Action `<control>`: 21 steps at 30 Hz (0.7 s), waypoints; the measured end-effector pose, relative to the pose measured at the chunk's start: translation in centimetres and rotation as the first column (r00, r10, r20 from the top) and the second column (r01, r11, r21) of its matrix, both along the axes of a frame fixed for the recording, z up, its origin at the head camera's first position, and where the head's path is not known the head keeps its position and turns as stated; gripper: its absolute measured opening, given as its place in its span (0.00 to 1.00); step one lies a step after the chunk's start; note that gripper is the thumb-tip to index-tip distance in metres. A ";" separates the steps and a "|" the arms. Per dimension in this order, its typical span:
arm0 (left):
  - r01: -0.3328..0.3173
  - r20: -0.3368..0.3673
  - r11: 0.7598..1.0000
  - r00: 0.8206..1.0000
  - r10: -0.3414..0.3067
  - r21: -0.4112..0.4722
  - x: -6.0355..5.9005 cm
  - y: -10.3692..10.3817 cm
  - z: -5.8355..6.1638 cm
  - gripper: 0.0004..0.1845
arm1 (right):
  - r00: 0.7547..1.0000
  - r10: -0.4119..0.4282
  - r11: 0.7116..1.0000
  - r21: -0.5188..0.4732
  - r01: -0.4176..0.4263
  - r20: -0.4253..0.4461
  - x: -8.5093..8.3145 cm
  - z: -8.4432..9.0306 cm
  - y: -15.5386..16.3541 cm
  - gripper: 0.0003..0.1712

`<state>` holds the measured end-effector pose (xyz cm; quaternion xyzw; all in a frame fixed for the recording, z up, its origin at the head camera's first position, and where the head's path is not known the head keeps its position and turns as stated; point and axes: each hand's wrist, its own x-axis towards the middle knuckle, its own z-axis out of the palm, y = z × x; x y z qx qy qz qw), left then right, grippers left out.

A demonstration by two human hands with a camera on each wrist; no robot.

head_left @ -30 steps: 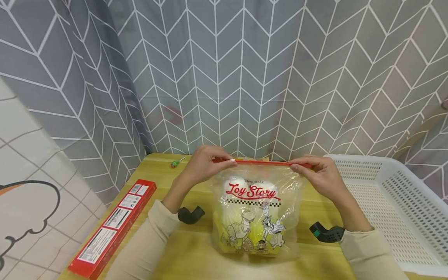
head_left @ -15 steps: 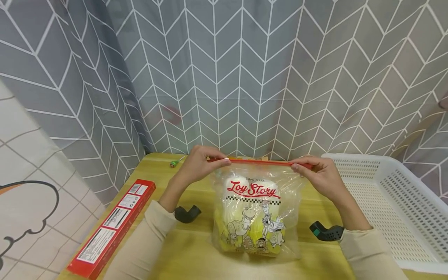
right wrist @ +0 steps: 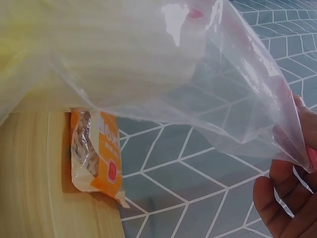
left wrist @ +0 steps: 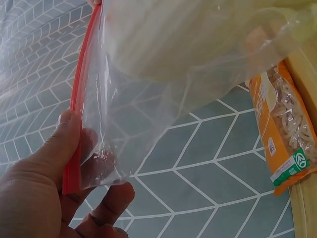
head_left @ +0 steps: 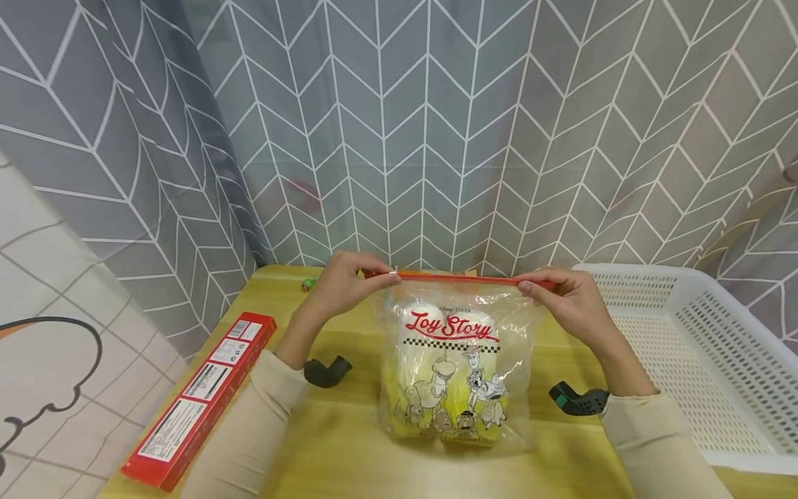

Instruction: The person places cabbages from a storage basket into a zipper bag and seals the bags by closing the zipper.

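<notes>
A clear zip bag printed with red "Toy Story" lettering and cartoon figures hangs upright over the wooden table. Bulky white-to-yellow contents fill its lower part. Along its top runs a red zip strip, stretched straight between both hands. My left hand pinches the strip's left end between thumb and fingers. At the opposite end, my right hand holds the strip the same way. In the right wrist view, part of the right hand lies outside the frame.
An orange packet with a see-through window lies behind the bag, by the table's far edge. To the left is a long red box; a small green lollipop lies farther back. A white plastic basket stands right. A patterned grey curtain hangs behind.
My left hand has shifted a little to the left along the red strip, while my right hand keeps its hold. The head view has tilted slightly.
</notes>
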<state>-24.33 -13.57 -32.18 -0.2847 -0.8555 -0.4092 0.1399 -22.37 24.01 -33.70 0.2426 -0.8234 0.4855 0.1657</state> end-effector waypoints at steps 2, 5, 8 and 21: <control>0.002 -0.002 1.000 1.000 -0.002 0.008 -0.1 -0.2 0.0 0.04 | 1.000 0.006 1.000 -0.010 -0.006 0.003 -0.1 0.0 0.0 0.08; -0.008 -0.003 1.000 1.000 0.008 0.010 -0.2 -0.5 -0.1 0.03 | 1.000 0.008 1.000 -0.020 -0.008 0.009 -0.2 0.0 0.0 0.08; -0.018 -0.002 1.000 1.000 0.018 0.004 -0.2 -0.8 0.0 0.04 | 1.000 0.003 1.000 -0.024 -0.003 0.011 -0.2 0.0 0.1 0.08; -0.059 0.015 0.998 0.998 0.059 -0.009 0.0 -1.7 0.0 0.04 | 1.000 0.001 1.000 -0.028 -0.001 0.017 0.0 0.1 0.1 0.08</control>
